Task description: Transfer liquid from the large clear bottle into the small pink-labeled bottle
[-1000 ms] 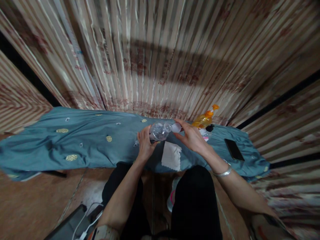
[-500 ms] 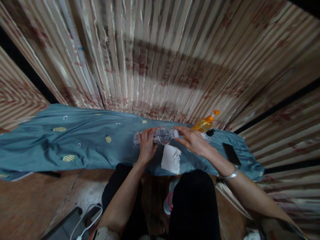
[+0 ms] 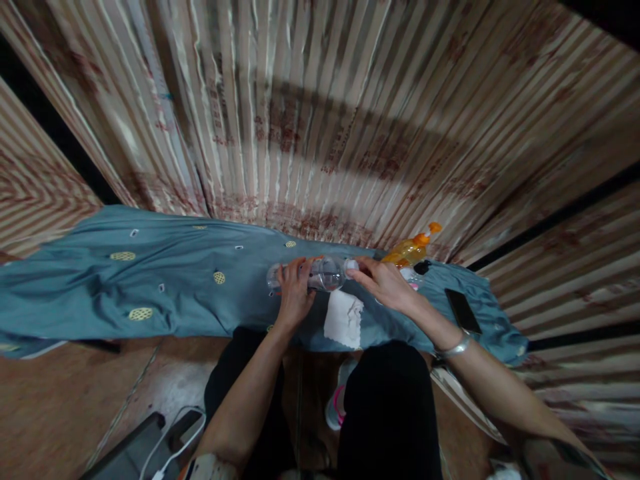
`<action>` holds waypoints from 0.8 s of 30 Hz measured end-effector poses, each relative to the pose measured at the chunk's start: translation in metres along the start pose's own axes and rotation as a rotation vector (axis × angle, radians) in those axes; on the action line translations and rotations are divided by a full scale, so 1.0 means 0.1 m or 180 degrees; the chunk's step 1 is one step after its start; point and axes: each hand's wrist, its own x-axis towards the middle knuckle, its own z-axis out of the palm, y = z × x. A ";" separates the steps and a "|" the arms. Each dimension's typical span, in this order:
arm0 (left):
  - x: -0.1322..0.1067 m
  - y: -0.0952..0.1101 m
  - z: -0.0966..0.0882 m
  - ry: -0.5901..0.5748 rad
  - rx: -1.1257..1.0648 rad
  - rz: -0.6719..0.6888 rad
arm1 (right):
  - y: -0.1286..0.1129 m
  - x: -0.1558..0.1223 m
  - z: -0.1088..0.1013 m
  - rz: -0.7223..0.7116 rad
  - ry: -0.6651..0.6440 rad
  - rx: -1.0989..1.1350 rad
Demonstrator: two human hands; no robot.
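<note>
A clear plastic bottle (image 3: 330,274) lies on its side on the blue-green cloth (image 3: 185,287), its white cap (image 3: 352,267) pointing right. My left hand (image 3: 294,287) is wrapped over the bottle's body. At the cap, my right hand (image 3: 383,280) has its thumb and fingers closed on it. Just below the bottle lies a white cloth (image 3: 343,319) with a ragged edge. Behind my right hand is an orange pump bottle (image 3: 407,250), partly hidden, with a small clear item with a black top (image 3: 423,267) beside it.
A dark phone (image 3: 463,310) lies at the right end of the cloth-covered surface. Striped, pleated curtains (image 3: 320,120) hang behind and at both sides, with dark poles (image 3: 565,213). Below left, a grey box (image 3: 127,450) and a white cable (image 3: 177,440) are on the floor.
My right hand's fingers have closed in on the white cap, where they were more spread before. My left hand keeps its hold on the bottle.
</note>
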 end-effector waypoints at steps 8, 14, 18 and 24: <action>0.00 -0.02 -0.04 -0.0024 0.0033 0.0033 | -0.07 -0.01 -0.02 0.0070 -0.0054 0.0029; -0.02 -0.05 -0.03 -0.0003 0.0016 -0.0001 | -0.13 -0.02 0.01 0.0090 -0.0086 0.0062; -0.03 -0.07 -0.02 -0.0018 0.0034 0.0028 | -0.13 0.00 0.07 0.0191 -0.0094 0.0060; -0.04 -0.10 -0.02 -0.0008 0.0006 0.0041 | -0.09 0.01 0.16 0.0360 -0.0047 0.0160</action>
